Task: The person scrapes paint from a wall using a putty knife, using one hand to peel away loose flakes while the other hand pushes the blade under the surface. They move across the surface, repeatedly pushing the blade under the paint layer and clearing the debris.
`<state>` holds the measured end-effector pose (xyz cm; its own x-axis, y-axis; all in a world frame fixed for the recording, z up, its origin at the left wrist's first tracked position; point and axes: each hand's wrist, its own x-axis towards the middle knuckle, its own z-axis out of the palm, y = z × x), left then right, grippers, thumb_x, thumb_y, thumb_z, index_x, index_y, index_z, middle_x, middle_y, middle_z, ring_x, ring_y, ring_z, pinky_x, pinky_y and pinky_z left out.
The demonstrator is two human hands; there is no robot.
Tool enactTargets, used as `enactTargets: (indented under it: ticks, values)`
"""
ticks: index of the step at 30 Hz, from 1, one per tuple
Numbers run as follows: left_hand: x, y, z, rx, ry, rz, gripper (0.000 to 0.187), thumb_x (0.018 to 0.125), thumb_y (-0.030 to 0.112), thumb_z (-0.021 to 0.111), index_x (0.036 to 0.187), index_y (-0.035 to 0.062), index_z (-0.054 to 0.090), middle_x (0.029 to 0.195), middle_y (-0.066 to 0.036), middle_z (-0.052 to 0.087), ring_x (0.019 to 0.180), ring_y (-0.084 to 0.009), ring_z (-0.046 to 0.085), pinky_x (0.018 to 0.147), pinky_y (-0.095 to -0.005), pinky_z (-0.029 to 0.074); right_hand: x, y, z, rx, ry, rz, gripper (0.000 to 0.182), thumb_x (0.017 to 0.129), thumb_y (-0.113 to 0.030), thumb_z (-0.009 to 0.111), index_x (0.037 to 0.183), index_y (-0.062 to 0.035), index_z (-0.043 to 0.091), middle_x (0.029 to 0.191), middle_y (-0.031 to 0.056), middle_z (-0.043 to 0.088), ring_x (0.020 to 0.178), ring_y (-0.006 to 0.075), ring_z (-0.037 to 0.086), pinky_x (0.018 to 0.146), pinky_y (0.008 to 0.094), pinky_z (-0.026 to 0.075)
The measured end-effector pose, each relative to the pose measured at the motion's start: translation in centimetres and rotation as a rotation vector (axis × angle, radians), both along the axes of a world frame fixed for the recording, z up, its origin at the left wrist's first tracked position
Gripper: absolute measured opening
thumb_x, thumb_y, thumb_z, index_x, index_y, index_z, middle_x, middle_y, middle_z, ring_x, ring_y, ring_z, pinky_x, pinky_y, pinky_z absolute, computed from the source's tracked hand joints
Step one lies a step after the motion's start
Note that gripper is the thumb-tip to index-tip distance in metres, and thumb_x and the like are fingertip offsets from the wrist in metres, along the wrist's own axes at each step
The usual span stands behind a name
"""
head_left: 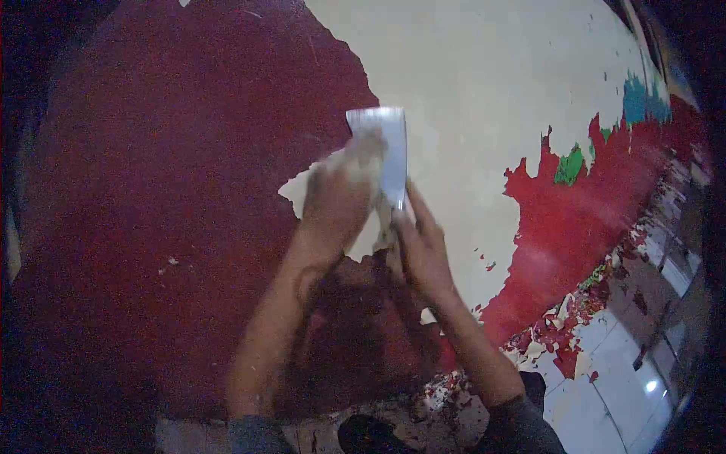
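Both hands held a scraper (387,155) against the wall (484,68); left hand (336,200) pressed on the blade, fingers clenched over it; right hand (423,250) gripped the handle below; blade sat at the red paint (189,151) edge; paint flakes (560,333) lay on the floor.

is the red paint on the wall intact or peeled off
Partly peeled: the red paint ends in ragged edges around bare cream wall, with flakes on the floor.
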<state>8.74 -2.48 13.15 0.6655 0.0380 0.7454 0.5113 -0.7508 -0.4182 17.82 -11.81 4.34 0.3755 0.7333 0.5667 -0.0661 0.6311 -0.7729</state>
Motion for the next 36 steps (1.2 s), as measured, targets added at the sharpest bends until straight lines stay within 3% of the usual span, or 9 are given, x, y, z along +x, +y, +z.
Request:
enactTargets:
  ticks: [4,7,10,22,25,27,28,30,36]
  values:
    - [-3.2,-1.5,6.1,0.493,-0.089,0.113,0.059,0.077,0.041,0.057,0.126,0.0090,0.047,0.131,-0.019,0.042,0.123,-0.0331,0.037,0.101,-0.0599,0.015,2.7,-2.1,1.8,0.012,0.247,-0.066,0.054,0.090,-0.025,0.046,0.138,-0.0122,0.025,0.064,0.0002,0.045,0.040,0.0050,0.037,0.032,0.0188,0.031]
    - [-6.0,4.0,5.1,0.568,-0.460,0.449,0.064,0.078,0.049,0.055,0.128,0.0102,0.044,0.137,-0.021,0.031,0.128,-0.0390,0.026,0.102,-0.0585,0.015,6.4,-3.9,-3.9,-0.046,0.084,-0.215,0.052,0.090,-0.023,0.045,0.138,-0.0119,0.026,0.060,-0.0009,0.043,0.038,0.0036,0.033,0.031,0.0182,0.029]
    - [-4.5,2.0,-0.3,0.498,-0.250,0.359,0.068,0.079,0.052,0.052,0.130,0.0086,0.040,0.137,-0.022,0.029,0.126,-0.0426,0.025,0.100,-0.0584,0.019,8.7,-3.8,-7.8,-0.195,0.079,-0.238,0.053,0.089,-0.023,0.046,0.137,-0.0110,0.026,0.061,-0.0016,0.043,0.038,0.0041,0.032,0.032,0.0186,0.027]
    - [-8.0,-5.0,-25.4,-0.914,0.429,0.303,0.066,0.079,0.051,0.054,0.126,0.0060,0.041,0.128,-0.021,0.037,0.118,-0.0390,0.034,0.096,-0.0537,0.025,20.6,-8.9,-6.4,-0.500,-0.441,0.048,0.044,0.078,-0.018,0.064,0.117,-0.0052,0.048,0.074,0.0009,0.053,0.056,0.0090,0.048,0.049,0.0223,0.041]
    - [-14.3,-7.9,-26.0,-1.167,0.422,0.489,0.066,0.079,0.050,0.054,0.125,0.0053,0.041,0.125,-0.021,0.039,0.116,-0.0381,0.036,0.095,-0.0526,0.027,25.7,-13.6,-13.9,-0.889,-0.017,0.497,0.048,0.067,-0.021,0.073,0.106,-0.0013,0.053,0.077,0.0012,0.052,0.064,0.0110,0.050,0.056,0.0240,0.043]
    - [-18.3,-9.8,-24.9,-1.280,0.362,0.627,0.066,0.079,0.050,0.055,0.125,0.0049,0.041,0.124,-0.020,0.040,0.114,-0.0376,0.037,0.094,-0.0518,0.028,32.4,-22.2,-42.1,-0.639,0.963,0.671,0.043,0.079,-0.042,0.055,0.105,-0.0076,0.050,0.068,0.0019,0.052,0.050,0.0156,0.048,0.044,0.0289,0.042]
    - [-19.6,-10.5,-24.0,-1.319,0.333,0.683,0.066,0.079,0.050,0.055,0.124,0.0046,0.041,0.123,-0.020,0.041,0.114,-0.0373,0.038,0.094,-0.0514,0.029,26.6,-22.9,-36.3,-0.741,0.903,0.419,0.034,0.081,-0.038,0.055,0.098,-0.0087,0.055,0.063,-0.0022,0.043,0.052,0.0145,0.043,0.047,0.0306,0.039]
    - [-21.1,-12.0,-22.1,-1.397,0.281,0.760,0.066,0.079,0.050,0.055,0.124,0.0042,0.041,0.122,-0.020,0.042,0.112,-0.0367,0.039,0.093,-0.0506,0.030,23.9,-29.5,-42.2,-0.909,1.477,0.178,0.033,0.084,-0.038,0.050,0.101,-0.0100,0.055,0.062,-0.0003,0.040,0.052,0.0161,0.042,0.047,0.0319,0.039]
    - [-21.9,-16.6,-17.5,-1.609,0.253,0.851,0.065,0.078,0.049,0.056,0.122,0.0029,0.041,0.117,-0.020,0.046,0.108,-0.0349,0.043,0.091,-0.0482,0.033,12.9,-20.2,-29.1,-1.564,0.387,0.253,0.033,0.084,-0.037,0.050,0.100,-0.0090,0.056,0.072,0.0051,0.046,0.062,0.0209,0.047,0.053,0.0373,0.041]
